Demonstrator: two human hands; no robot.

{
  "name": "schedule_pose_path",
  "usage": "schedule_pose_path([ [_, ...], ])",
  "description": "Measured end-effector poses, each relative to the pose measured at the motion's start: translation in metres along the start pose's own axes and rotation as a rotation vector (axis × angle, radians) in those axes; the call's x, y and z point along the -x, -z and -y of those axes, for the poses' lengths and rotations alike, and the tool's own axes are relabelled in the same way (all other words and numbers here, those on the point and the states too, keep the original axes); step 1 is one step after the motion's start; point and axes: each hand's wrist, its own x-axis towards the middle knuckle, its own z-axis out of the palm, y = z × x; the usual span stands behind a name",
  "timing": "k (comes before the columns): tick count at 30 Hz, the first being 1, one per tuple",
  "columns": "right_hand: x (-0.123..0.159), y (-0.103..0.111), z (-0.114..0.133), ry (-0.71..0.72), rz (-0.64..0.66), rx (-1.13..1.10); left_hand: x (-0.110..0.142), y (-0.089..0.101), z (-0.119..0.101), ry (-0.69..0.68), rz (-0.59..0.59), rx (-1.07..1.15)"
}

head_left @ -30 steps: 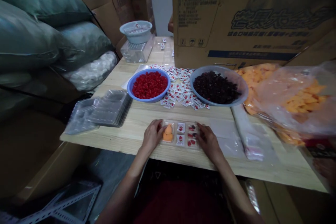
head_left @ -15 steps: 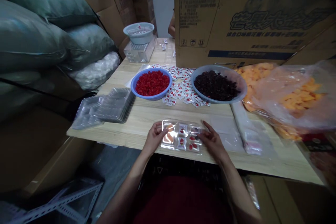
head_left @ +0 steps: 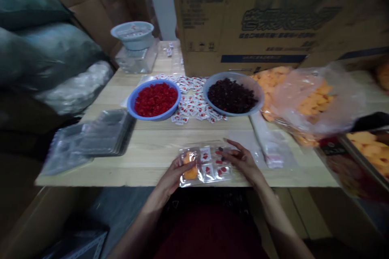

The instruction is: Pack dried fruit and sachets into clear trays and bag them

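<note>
A clear plastic tray (head_left: 209,182) with compartments lies at the table's front edge. My left hand (head_left: 172,176) grips its left end, thumb on top beside an orange dried fruit piece (head_left: 190,173). Small white sachets with red prints (head_left: 206,154) fill the middle compartments. Red fruit pieces (head_left: 223,170) lie in the lower right one. My right hand (head_left: 244,162) is over the upper right compartment, fingertips bent together at small dark dried fruit pieces (head_left: 221,149), index finger raised. Beyond the tray stand a blue bowl of red fruit (head_left: 156,99) and a bowl of dark dried fruit (head_left: 232,96).
Loose sachets (head_left: 194,105) are heaped between the bowls. Stacked empty trays (head_left: 105,133) stand left. Clear plastic bags (head_left: 269,145) and a large bag of orange fruit (head_left: 310,97) lie right. A big cardboard box (head_left: 258,20) closes off the back; a pale basin (head_left: 133,34) sits back left.
The head view has turned right and come closer, showing more orange fruit at the right. My left hand still holds the tray; my right fingers stay over its right compartments.
</note>
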Motion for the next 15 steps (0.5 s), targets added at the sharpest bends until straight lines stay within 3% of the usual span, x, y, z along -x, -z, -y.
schedule_pose_path([
  [3, 0.005, 0.007, -0.007, 0.140, -0.110, 0.215, -0.004, 0.000, 0.004, 0.013, -0.079, 0.019],
  [8, 0.020, 0.034, 0.004, 0.302, -0.350, 0.762, -0.003, 0.010, -0.002, -0.015, -0.170, 0.076],
  [11, 0.017, 0.033, 0.009, 0.226, -0.333, 1.135, 0.000, 0.013, -0.008, -0.048, -0.199, 0.104],
  [15, 0.000, 0.009, 0.011, 0.045, -0.287, 1.430, 0.004, 0.010, -0.014, -0.093, -0.220, 0.134],
])
